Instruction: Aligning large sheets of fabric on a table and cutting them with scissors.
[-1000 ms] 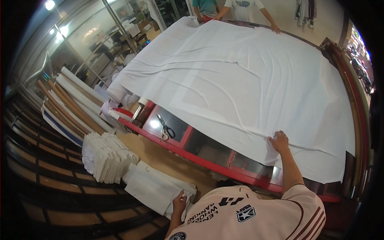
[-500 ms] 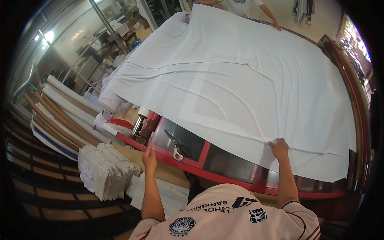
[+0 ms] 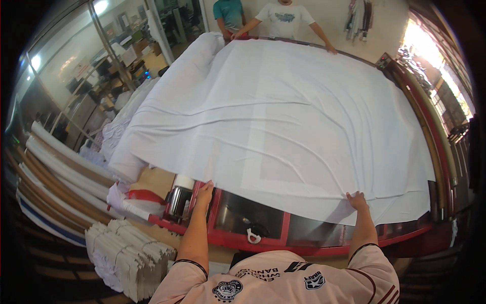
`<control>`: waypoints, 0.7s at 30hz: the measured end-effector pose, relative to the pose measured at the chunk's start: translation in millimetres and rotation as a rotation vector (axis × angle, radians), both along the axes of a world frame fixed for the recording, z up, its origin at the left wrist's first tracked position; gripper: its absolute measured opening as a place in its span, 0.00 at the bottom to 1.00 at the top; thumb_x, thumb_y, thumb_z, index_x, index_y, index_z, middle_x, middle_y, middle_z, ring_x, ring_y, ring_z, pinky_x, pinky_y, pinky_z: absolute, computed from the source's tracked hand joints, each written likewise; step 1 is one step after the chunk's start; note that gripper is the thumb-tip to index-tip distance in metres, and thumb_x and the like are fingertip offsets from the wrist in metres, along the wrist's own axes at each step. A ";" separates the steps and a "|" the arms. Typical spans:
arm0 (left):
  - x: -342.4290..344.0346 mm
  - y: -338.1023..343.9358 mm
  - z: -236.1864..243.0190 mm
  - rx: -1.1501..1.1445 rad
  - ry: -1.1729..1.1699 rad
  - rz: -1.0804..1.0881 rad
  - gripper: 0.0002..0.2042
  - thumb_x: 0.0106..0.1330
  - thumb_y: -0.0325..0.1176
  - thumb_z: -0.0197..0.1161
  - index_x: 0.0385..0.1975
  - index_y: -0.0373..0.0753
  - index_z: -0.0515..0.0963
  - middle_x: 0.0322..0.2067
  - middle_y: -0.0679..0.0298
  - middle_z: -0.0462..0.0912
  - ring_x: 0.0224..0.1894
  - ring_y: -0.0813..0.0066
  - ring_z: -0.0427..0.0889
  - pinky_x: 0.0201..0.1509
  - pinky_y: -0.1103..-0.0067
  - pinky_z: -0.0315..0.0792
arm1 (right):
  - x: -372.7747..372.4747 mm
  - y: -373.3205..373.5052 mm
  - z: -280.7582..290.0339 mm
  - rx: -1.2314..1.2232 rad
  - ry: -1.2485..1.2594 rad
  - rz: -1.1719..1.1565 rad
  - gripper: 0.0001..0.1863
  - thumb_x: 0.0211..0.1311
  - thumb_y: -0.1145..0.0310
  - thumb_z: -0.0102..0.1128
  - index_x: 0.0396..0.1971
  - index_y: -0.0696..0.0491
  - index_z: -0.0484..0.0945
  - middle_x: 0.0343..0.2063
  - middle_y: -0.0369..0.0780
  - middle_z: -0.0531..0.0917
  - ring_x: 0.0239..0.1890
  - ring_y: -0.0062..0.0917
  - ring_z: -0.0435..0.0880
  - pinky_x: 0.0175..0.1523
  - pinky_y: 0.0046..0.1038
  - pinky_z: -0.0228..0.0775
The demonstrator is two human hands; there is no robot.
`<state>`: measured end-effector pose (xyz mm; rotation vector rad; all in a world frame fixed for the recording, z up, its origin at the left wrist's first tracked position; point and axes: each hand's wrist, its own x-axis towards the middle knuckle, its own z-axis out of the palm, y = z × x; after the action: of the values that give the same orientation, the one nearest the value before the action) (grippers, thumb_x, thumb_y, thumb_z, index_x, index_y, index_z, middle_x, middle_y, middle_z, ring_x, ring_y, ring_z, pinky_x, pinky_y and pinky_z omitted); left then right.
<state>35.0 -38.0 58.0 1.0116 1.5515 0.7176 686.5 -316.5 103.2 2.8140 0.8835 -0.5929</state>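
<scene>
- Moved since the earlier frame: left hand, from the red rail to the near edge of the white fabric, left of centre in the lower half of the frame. Fingertips right at that edge; cannot tell whether pinching cloth or only touching.
- Unmoved on the cloth: right hand, lower right, fingers loosely spread on top, thumb apart, long creases meeting near the fingertips.
- Filling the centre of the frame: the white fabric, draped over most of a red-framed table and reaching, at upper left, a thick fabric roll, apparently in one piece with it.
- Along the top: two co-workers, one in a white T-shirt with both hands at the far edge, one in a teal top.
- Done, by the look of it: covering most of the tabletop.
- Left, by the look of it: flattening of long folds through the middle and lower right; dark panels along the lower edge not covered.
- Lower centre: scissors with pale handles, lying untouched.
- Lower left: stacked off-white bundles; above, long tubes.
</scene>
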 end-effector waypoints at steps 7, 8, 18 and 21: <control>-15.6 62.4 -27.7 -0.042 -0.933 0.503 0.17 0.69 0.41 0.66 0.54 0.44 0.76 0.47 0.67 0.81 0.42 0.74 0.80 0.42 0.79 0.73 | 3.4 5.4 12.3 -0.043 0.097 -0.056 0.55 0.62 0.31 0.50 0.69 0.67 0.56 0.68 0.59 0.59 0.69 0.53 0.64 0.70 0.47 0.62; -19.7 71.0 -25.1 0.001 -0.982 0.428 0.17 0.69 0.41 0.66 0.54 0.44 0.76 0.47 0.67 0.81 0.42 0.74 0.80 0.42 0.79 0.73 | 2.2 6.1 15.2 -0.019 0.096 -0.068 0.55 0.62 0.31 0.50 0.69 0.67 0.56 0.68 0.59 0.59 0.69 0.53 0.64 0.70 0.47 0.62; 2.5 45.1 74.5 0.172 -0.267 0.484 0.20 0.66 0.38 0.70 0.54 0.37 0.81 0.37 0.69 0.82 0.31 0.84 0.74 0.30 0.85 0.66 | 2.3 -0.3 12.2 0.011 0.048 0.025 0.50 0.64 0.32 0.49 0.64 0.69 0.62 0.62 0.61 0.66 0.63 0.54 0.71 0.66 0.45 0.68; 11.0 5.7 116.4 0.486 -0.203 0.417 0.20 0.67 0.38 0.69 0.55 0.34 0.80 0.41 0.65 0.83 0.34 0.82 0.79 0.35 0.86 0.71 | 4.7 0.2 12.6 -0.004 0.068 0.016 0.51 0.64 0.32 0.49 0.66 0.68 0.59 0.64 0.58 0.64 0.65 0.53 0.69 0.67 0.46 0.67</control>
<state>46.0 -32.4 174.3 0.9257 1.4522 1.4956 691.2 -316.3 115.8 2.7953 0.9148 -0.6918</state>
